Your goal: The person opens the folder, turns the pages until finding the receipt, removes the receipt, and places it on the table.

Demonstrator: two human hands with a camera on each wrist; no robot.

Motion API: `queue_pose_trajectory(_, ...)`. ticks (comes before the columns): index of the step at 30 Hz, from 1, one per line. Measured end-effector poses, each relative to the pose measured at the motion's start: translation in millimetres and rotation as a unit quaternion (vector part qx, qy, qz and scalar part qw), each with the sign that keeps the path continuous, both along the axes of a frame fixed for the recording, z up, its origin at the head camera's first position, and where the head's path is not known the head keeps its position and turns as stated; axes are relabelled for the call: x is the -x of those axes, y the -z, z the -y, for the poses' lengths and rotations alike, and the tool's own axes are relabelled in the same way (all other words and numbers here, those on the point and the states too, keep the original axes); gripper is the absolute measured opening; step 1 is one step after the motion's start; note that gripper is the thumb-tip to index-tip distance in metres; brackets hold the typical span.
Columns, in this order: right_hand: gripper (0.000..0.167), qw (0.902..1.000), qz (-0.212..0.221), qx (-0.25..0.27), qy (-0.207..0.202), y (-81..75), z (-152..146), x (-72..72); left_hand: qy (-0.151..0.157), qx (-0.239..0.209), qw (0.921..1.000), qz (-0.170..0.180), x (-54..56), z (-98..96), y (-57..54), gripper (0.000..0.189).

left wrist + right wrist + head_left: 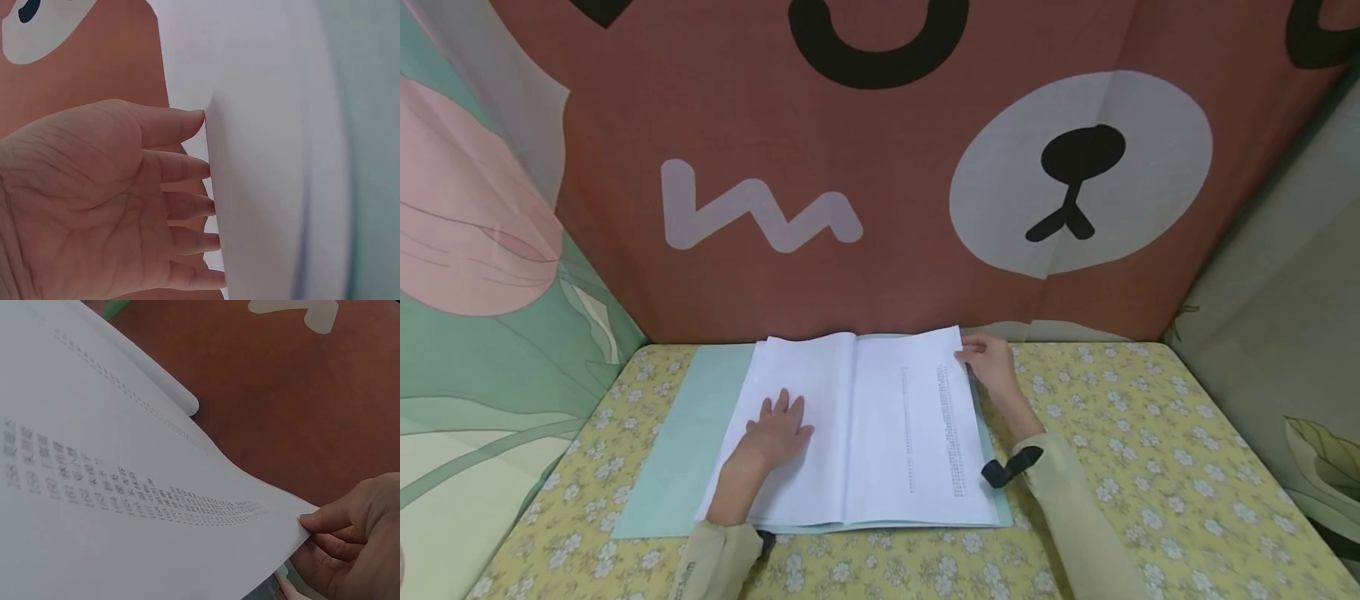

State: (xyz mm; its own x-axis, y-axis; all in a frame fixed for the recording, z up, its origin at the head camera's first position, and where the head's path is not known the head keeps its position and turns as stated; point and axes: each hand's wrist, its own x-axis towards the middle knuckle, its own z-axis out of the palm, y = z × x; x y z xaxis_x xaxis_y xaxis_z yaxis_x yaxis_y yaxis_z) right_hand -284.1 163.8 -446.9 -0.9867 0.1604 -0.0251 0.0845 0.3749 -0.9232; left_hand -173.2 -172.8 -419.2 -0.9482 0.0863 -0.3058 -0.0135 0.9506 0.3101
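A light green folder (664,467) lies spread on the table with a stack of white sheets in it, parted at a middle fold. On the left page (812,375), which looks blank, my left hand (777,433) rests with fingers spread. The left wrist view shows the left hand (106,200) with its straight fingertips against the paper (262,156). Thumb and fingers of my right hand (992,362) pinch the top right corner of the right page (880,417). In the right wrist view, the right hand (356,537) holds that corner of the printed page (187,550), which curves upward.
A yellow flowered cloth (1150,467) covers the table. Behind it stands a reddish-brown curtain (895,275) with a cartoon face, right at the far edge. A green and pink printed curtain (482,350) is on the left, a greyish one (1285,292) on the right.
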Motion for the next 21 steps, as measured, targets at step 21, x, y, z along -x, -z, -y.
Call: queue_pose_trajectory(21,0.028,0.998,0.056,0.03,-0.004,-9.7,-5,-1.0,0.007,0.009,0.9992,-0.039,-3.1,-8.5,-11.0,0.054)
